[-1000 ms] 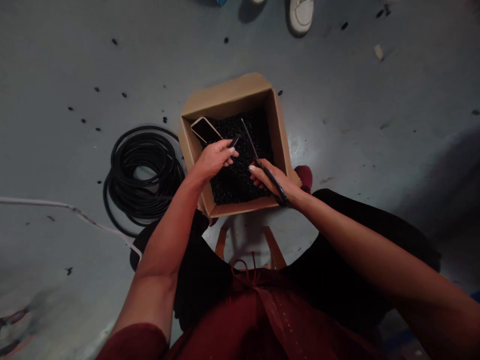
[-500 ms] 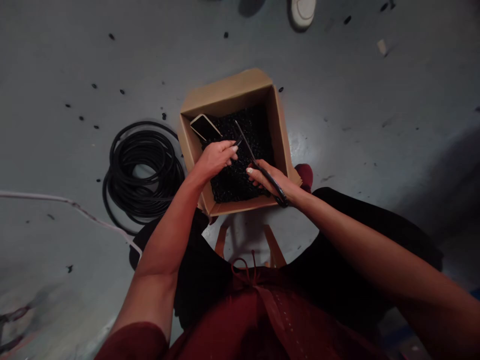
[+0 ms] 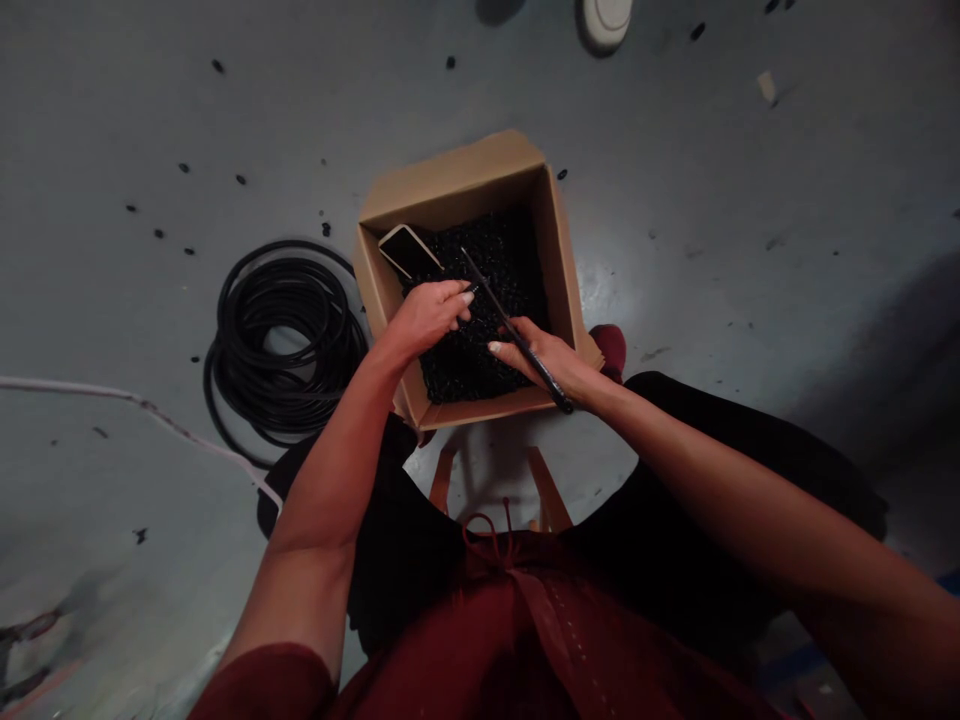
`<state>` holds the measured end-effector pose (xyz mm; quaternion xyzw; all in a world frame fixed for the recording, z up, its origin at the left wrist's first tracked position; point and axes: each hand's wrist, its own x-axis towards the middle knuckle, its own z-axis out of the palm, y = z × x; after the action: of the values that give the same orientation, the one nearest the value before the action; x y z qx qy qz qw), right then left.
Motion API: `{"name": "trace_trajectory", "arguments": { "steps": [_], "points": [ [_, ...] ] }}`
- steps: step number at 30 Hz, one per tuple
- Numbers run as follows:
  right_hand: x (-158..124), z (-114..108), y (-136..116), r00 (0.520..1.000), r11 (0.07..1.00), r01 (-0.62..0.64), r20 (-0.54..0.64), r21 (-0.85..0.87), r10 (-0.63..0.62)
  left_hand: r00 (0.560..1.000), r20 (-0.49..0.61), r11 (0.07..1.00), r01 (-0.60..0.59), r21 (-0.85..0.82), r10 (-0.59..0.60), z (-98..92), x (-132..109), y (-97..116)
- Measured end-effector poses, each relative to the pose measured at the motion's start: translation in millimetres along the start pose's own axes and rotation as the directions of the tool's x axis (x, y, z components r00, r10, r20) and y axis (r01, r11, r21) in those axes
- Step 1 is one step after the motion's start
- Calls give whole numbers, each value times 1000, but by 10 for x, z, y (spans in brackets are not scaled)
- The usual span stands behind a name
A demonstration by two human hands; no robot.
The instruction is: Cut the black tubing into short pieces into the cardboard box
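My left hand (image 3: pixel 433 315) is closed over the box, its fingertips pinching a small black ribbed piece (image 3: pixel 472 287). My right hand (image 3: pixel 540 355) grips a pair of scissors (image 3: pixel 487 285) with black handles, the blades pointing up and to the left. The blades lie right by the black piece; whether they touch it I cannot tell. Beneath both hands, a cardboard box (image 3: pixel 450 205) holds a heap of small black pieces (image 3: pixel 517 250). A dark flat slab with a pale rim, like a phone (image 3: pixel 406 250), leans in the box's far left corner.
To the left of the box lies a coil of black hose (image 3: pixel 285 300) on the grey floor (image 3: pixel 675 200). A pale cord (image 3: pixel 150 405) runs in from the left. Several small black bits are scattered around. Another person's white shoe (image 3: pixel 604 20) shows at the top.
The scissors have turned slightly and their blades now look closer together, beside the black piece. Both hands have stayed almost in place.
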<state>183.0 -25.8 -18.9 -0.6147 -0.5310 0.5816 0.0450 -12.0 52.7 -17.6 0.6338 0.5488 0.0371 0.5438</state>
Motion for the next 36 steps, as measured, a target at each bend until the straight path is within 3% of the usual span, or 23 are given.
{"name": "trace_trajectory", "arguments": {
  "steps": [8, 17, 29, 33, 36],
  "points": [
    [10, 18, 56, 999, 999, 29, -14, -24, -29, 1000, 9, 1000, 16, 13, -16, -10, -7, 26],
    [10, 39, 95, 996, 994, 83, -27, -70, -85, 993, 113, 997, 22, 73, -31, -28, -14, 23],
    [-8, 104, 96, 1000, 997, -13, -9, -72, 12, 989, 149, 997, 2, 79, -14, 89, 9, -37],
    [-36, 252, 157, 998, 997, -65, -19, -53, 64, 986, 160, 976, -1, 218, -35, 214, 63, -133],
    [-75, 381, 220, 990, 990, -135, 39, 50, 133, 969, 227, 927, 8, 375, -100, 324, 95, -187]
  ]
}}
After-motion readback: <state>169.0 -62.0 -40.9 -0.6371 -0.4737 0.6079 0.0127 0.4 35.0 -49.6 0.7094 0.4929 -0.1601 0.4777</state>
